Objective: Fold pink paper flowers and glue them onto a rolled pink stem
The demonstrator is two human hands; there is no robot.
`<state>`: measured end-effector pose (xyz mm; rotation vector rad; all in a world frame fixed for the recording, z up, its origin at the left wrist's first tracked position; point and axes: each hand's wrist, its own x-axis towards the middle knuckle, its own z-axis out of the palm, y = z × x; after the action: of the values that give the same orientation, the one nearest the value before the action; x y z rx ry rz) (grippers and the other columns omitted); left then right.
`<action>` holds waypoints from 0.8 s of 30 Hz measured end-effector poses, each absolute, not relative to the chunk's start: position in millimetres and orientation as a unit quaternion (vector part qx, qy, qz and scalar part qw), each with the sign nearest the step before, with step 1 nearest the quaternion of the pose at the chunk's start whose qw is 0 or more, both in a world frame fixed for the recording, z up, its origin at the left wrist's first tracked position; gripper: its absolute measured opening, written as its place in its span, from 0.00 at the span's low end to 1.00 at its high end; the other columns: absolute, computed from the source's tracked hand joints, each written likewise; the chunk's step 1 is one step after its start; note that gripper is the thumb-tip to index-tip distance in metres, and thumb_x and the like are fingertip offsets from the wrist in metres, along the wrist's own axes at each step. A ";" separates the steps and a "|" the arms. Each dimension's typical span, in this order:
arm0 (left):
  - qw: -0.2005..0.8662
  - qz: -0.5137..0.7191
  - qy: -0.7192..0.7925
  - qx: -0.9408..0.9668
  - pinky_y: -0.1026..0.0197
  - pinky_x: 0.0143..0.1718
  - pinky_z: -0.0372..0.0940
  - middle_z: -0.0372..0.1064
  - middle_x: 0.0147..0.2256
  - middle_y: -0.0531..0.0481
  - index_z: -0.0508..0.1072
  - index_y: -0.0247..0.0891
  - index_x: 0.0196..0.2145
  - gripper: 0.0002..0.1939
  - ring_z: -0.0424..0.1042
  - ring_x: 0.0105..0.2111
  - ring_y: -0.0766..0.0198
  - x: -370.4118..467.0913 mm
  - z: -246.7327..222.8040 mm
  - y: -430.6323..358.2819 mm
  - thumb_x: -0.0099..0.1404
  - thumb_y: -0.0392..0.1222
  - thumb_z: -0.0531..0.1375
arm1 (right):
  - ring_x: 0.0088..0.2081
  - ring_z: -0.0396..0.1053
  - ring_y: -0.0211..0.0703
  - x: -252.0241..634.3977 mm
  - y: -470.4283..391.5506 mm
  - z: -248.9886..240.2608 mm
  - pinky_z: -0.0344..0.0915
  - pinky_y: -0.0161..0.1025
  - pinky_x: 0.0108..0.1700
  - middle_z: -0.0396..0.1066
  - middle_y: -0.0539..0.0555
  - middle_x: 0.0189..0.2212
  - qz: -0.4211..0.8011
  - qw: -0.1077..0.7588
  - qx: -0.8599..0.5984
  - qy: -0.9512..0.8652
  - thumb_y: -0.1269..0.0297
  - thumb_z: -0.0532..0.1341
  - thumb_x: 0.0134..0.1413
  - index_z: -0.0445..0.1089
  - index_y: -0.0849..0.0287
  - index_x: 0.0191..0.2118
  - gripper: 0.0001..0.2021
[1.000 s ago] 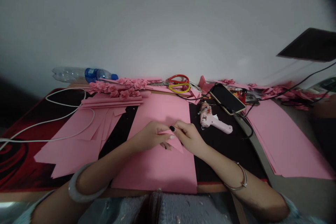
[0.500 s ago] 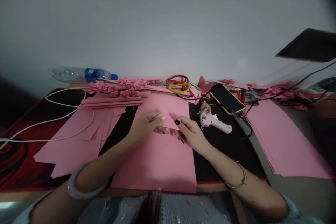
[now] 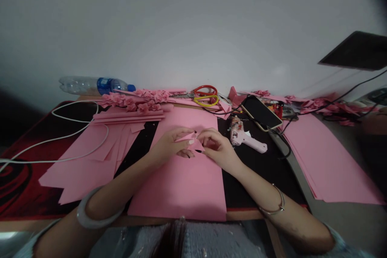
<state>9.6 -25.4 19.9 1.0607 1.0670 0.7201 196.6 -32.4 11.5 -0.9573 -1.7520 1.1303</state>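
A small folded piece of pink paper (image 3: pixel 196 144) is held between both hands, above a large pink sheet (image 3: pixel 178 187). My left hand (image 3: pixel 171 144) pinches its left side, thumb on top and fingers behind or below. From the right, my right hand (image 3: pixel 218 148) grips the same piece, its fingers curled at the upper edge and the thumb at the lower edge. Part of the folded piece is hidden by the fingers. A pale pink glue gun (image 3: pixel 249 141) lies on the black mat right of my right hand.
Pink sheets (image 3: pixel 90 169) and rolled paper (image 3: pixel 128 118) lie left, with a white cable across. Paper flowers (image 3: pixel 130 100), a bottle (image 3: pixel 90 85), scissors (image 3: pixel 206 100) and a phone (image 3: pixel 261 113) line the back. More sheets (image 3: pixel 329 165) are at the right.
My right hand has turned, its fingers moving up to the paper's top edge and its thumb down to the lower edge. The small piece has changed shape and looks more folded in.
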 end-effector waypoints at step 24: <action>0.744 0.310 0.345 0.481 0.54 0.39 0.72 0.69 0.38 0.51 0.65 0.37 0.43 0.22 0.73 0.26 0.71 7.8 3.6 -28.7 0.51 0.36 0.67 | 0.20 0.50 0.32 193.6 -33.0 6.0 0.49 0.33 0.24 0.55 0.44 0.17 0.495 0.375 -0.477 -0.622 0.52 0.63 0.48 0.60 0.59 0.22 0.18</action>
<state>7.8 -28.7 3.6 1.0529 0.7565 0.6788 193.6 -33.0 6.0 -1.2201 -1.5924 1.2661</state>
